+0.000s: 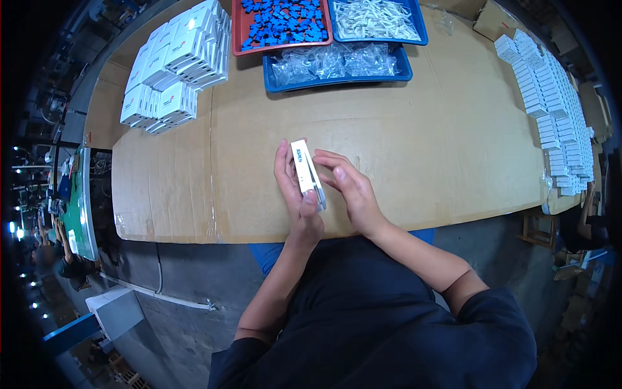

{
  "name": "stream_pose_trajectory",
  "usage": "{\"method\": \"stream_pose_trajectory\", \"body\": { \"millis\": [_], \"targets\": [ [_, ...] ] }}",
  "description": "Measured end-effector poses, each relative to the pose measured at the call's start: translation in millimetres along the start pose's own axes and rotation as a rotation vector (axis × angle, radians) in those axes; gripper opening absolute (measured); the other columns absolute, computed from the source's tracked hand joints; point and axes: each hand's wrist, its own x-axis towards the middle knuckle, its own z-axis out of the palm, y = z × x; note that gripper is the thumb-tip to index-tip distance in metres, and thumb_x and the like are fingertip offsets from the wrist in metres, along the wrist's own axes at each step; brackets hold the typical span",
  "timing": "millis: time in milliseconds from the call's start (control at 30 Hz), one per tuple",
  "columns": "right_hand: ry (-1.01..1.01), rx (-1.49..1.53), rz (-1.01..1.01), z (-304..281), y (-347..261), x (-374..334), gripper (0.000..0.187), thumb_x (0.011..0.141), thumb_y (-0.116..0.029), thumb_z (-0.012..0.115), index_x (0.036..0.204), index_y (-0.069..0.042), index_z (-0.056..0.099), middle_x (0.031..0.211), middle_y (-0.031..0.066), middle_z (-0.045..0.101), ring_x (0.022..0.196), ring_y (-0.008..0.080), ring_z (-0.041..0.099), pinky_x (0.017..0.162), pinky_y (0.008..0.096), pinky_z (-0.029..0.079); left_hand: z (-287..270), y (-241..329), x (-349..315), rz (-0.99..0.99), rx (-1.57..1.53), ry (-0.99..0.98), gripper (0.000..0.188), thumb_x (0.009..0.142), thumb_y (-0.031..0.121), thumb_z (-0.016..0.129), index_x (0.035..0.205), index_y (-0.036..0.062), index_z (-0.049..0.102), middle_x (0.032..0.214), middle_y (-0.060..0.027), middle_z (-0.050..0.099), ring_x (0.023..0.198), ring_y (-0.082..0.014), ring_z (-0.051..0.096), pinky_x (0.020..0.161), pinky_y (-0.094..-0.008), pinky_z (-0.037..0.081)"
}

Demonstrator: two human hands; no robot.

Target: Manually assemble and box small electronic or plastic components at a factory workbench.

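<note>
A slim white box (302, 168) with dark print stands tilted in my left hand (295, 194), above the near middle of the table. The thumb presses its lower end and the fingers wrap round its left side. Along the right side of the box a dark gap shows, with a pale flap or edge beside it. My right hand (354, 194) hovers just right of the box, fingers spread and slightly bent, holding nothing that I can see. Whether its fingertips touch the box I cannot tell.
Stacked white boxes (175, 58) stand at the far left, and rows of small white boxes (551, 110) line the right edge. At the back are a red tray (285, 48) of blue parts, a blue tray (382, 41) of white pieces, and another blue tray (337, 83) of clear plastic bags.
</note>
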Motion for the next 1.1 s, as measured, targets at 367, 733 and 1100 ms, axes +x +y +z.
{"method": "stream_pose_trajectory", "body": {
  "millis": [367,733,1100],
  "targets": [
    [-0.020,0.377,0.391,8.7,-22.5,-2.8,0.054,0.106,-0.020,0.065,0.152,-0.003,0.043,0.132,0.0129,0.066,0.119,0.0164,0.066,0.099,0.0309,0.054,-11.3,-20.4,0.1,0.005,0.180,-0.096,0.102,0.095,0.064,0.061,0.158,-0.0086,0.026,0.148,-0.0257,0.042,0.135,-0.0358,0.047,0.113,-0.0475,0.038],
    [-0.122,0.287,0.236,16.2,-21.7,-10.3,0.050,0.111,-0.013,0.053,0.155,0.004,0.038,0.136,0.0149,0.064,0.122,0.0170,0.064,0.103,0.0302,0.052,-13.1,-17.6,-1.4,0.188,0.281,0.033,0.074,0.099,0.051,0.048,0.139,-0.0118,0.046,0.133,-0.0267,0.050,0.119,-0.0344,0.056,0.102,-0.0453,0.047],
    [-0.116,0.038,0.149,15.8,-11.4,-20.7,0.045,0.114,-0.022,0.045,0.152,0.003,0.042,0.123,0.0120,0.068,0.109,0.0152,0.065,0.097,0.0294,0.052,-10.4,-19.4,-11.7,0.142,0.220,0.060,0.080,0.096,0.058,0.041,0.140,-0.0095,0.044,0.137,-0.0226,0.048,0.124,-0.0313,0.054,0.108,-0.0438,0.042]
  ]
}}
